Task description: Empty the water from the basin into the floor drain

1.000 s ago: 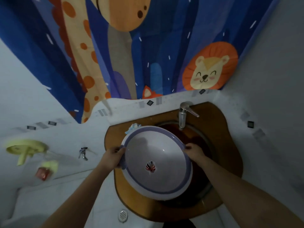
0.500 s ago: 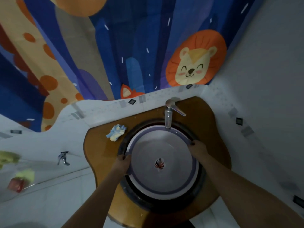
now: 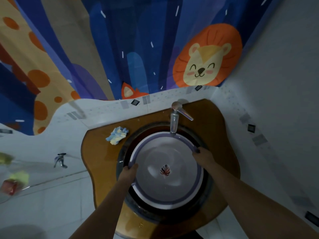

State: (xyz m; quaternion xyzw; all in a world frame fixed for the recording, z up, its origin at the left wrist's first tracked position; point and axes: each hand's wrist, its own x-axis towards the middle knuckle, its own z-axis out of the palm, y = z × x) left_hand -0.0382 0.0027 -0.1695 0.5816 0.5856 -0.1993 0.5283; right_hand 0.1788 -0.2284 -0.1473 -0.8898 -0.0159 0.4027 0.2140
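Observation:
A round white basin with a purple rim and a small leaf print at its bottom sits level inside the dark sink bowl. My left hand grips the rim on its left side. My right hand grips the rim at the upper right. I cannot tell whether water is in the basin. The floor drain is out of view.
A chrome faucet hangs over the basin's far edge. The brown counter holds a crumpled blue-and-yellow cloth. A cartoon shower curtain hangs behind. A wall tap is at the left; white tiled walls enclose the corner.
The basin, held tilted over the counter's left side a second ago, has moved right and down into the sink bowl and now lies level. Both hands stayed on its rim.

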